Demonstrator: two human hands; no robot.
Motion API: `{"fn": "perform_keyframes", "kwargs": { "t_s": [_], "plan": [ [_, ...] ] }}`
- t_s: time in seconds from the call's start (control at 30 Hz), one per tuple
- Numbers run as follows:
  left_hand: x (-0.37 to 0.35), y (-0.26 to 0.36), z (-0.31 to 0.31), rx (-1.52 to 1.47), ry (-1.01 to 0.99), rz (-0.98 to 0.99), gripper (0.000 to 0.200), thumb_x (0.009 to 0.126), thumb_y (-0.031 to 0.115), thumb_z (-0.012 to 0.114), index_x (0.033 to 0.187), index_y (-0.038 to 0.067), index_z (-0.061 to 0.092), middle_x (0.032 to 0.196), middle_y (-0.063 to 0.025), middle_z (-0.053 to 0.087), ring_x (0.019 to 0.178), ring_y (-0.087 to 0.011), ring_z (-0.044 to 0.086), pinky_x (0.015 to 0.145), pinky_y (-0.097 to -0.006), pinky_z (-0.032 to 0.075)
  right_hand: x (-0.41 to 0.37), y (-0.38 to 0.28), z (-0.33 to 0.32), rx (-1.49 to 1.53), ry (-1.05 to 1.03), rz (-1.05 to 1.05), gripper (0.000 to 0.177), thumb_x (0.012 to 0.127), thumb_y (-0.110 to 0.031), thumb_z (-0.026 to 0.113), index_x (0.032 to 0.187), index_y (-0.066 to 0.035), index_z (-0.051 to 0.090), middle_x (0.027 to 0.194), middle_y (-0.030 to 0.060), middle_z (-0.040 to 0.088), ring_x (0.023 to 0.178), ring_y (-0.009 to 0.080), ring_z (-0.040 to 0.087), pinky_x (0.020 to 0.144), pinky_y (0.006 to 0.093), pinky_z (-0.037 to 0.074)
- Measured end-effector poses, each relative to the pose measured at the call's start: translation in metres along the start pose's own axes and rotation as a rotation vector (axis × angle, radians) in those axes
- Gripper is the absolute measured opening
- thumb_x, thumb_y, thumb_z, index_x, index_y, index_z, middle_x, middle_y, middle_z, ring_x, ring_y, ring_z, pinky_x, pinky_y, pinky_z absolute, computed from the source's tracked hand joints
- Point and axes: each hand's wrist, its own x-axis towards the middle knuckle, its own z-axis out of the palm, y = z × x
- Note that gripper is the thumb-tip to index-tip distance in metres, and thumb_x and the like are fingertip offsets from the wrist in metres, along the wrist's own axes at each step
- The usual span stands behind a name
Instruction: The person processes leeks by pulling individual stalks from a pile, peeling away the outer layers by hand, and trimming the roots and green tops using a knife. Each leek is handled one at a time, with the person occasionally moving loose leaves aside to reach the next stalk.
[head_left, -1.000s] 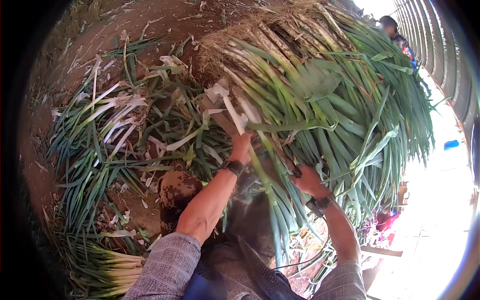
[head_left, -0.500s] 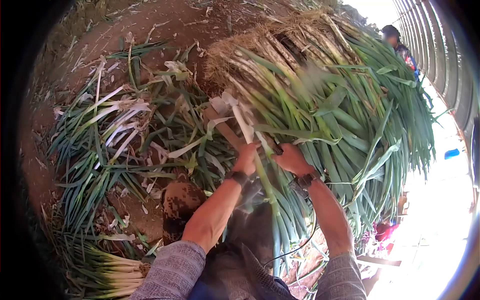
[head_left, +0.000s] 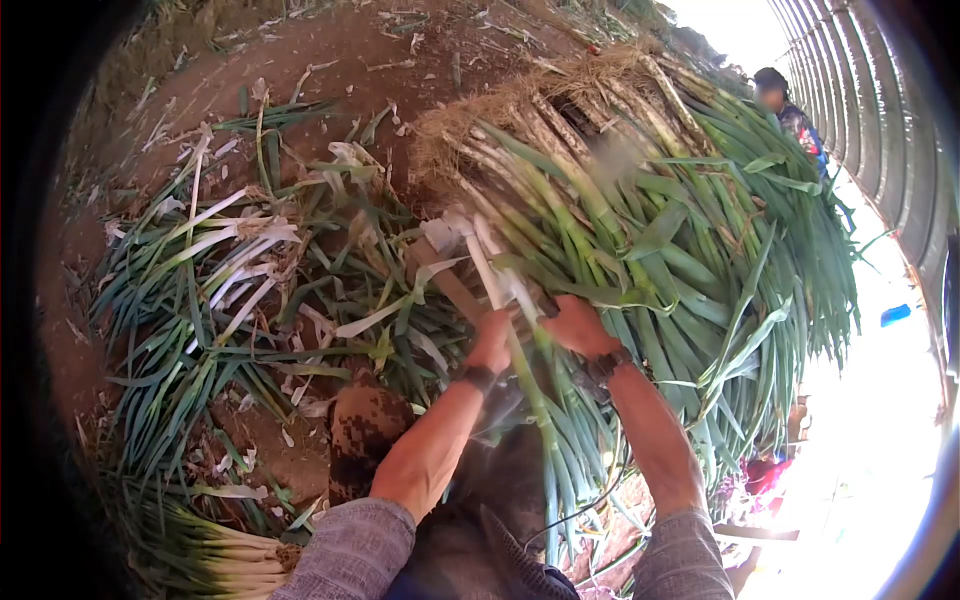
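Between my hands a long leek (head_left: 533, 385) with a pale stalk slants across my lap, its green leaves hanging down. My left hand (head_left: 492, 340) is closed around this leek's stalk. Close to the right, my right hand (head_left: 578, 325) has its fingers curled at a second pale stalk, which is blurred by motion; what lies in its grip is hard to make out. Just beyond the hands a big pile of leeks (head_left: 650, 230) lies with its roots toward the top. A flat wooden strip (head_left: 447, 285) lies left of the stalks.
Loose leeks (head_left: 230, 260) and peeled leaves are scattered on the soil at the left. A bundle of white stalks (head_left: 235, 560) lies at the lower left. A person (head_left: 800, 125) is at the upper right near the ribbed frame wall (head_left: 890, 130). A blue object (head_left: 895, 315) lies on the right.
A second pale stalk now shows blurred beside the first, near my right hand. Both hands have shifted slightly downward, and the view has moved a little.
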Motion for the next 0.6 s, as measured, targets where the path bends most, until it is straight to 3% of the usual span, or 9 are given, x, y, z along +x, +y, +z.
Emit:
{"fn": "perform_keyframes", "kwargs": {
  "t_s": [0.07,0.2,0.3,0.37,0.5,0.57,0.6],
  "plan": [
    [0.006,-0.001,-0.007,-0.017,-0.003,-0.009,0.017,0.098,0.018,0.056,0.111,0.007,0.058,0.09,-0.0034,0.06,0.079,-0.0213,0.062,0.073,-0.0401,0.055,-0.005,0.004,-0.004,-0.056,-0.136,0.019,0.041,0.079,-0.03,0.072,0.105,0.001,0.067,0.099,0.0211,0.071,0.092,0.0385,0.067,0.082,0.0436,0.051],
    [-0.014,0.012,0.011,-0.056,-0.017,-0.056,0.023,0.095,0.025,0.063,0.111,0.008,0.058,0.092,-0.0029,0.063,0.081,-0.0201,0.063,0.073,-0.0381,0.055,-0.018,0.017,-0.006,-0.036,-0.144,0.094,0.041,0.079,-0.032,0.072,0.104,0.001,0.067,0.092,0.0196,0.071,0.086,0.0358,0.067,0.078,0.0415,0.051],
    [0.002,-0.005,-0.015,-0.022,-0.134,-0.018,0.032,0.092,0.03,0.07,0.112,0.008,0.059,0.095,-0.0041,0.065,0.083,-0.0195,0.064,0.074,-0.0366,0.054,-0.03,0.025,-0.01,-0.044,-0.131,0.018,0.039,0.081,-0.031,0.072,0.102,0.001,0.068,0.085,0.0174,0.07,0.078,0.0301,0.067,0.072,0.0393,0.05],
    [-0.016,0.0,-0.01,0.067,-0.187,-0.011,0.042,0.09,0.035,0.073,0.117,0.007,0.058,0.103,-0.0058,0.066,0.088,-0.02,0.065,0.078,-0.0365,0.055,-0.045,0.01,-0.025,0.015,-0.066,-0.099,0.034,0.082,-0.029,0.072,0.098,0.0,0.068,0.076,0.0141,0.067,0.069,0.0253,0.064,0.065,0.0382,0.049],
    [-0.062,0.006,0.013,-0.071,-0.263,0.004,0.056,0.087,0.039,0.076,0.127,0.006,0.054,0.112,-0.0067,0.065,0.098,-0.0206,0.064,0.088,-0.038,0.054,-0.076,0.0,-0.043,0.109,-0.049,-0.104,0.03,0.083,-0.028,0.071,0.096,-0.001,0.068,0.075,0.0132,0.066,0.064,0.0238,0.063,0.062,0.0385,0.048],
    [-0.079,0.01,0.018,-0.09,-0.241,-0.03,0.057,0.086,0.04,0.077,0.126,0.007,0.055,0.112,-0.0057,0.065,0.1,-0.0207,0.063,0.09,-0.0386,0.053,-0.089,0.003,-0.048,0.15,-0.227,0.174,0.03,0.084,-0.03,0.071,0.095,-0.002,0.066,0.074,0.0139,0.065,0.062,0.0257,0.063,0.061,0.0384,0.048],
    [-0.082,0.012,0.018,-0.088,-0.245,-0.022,0.057,0.086,0.04,0.077,0.126,0.007,0.055,0.112,-0.0057,0.065,0.1,-0.0207,0.063,0.09,-0.0386,0.053,-0.096,0.0,-0.05,0.15,-0.223,0.166,0.03,0.084,-0.03,0.071,0.095,-0.002,0.066,0.074,0.0139,0.065,0.062,0.0257,0.063,0.061,0.0384,0.048]
  ]
}}
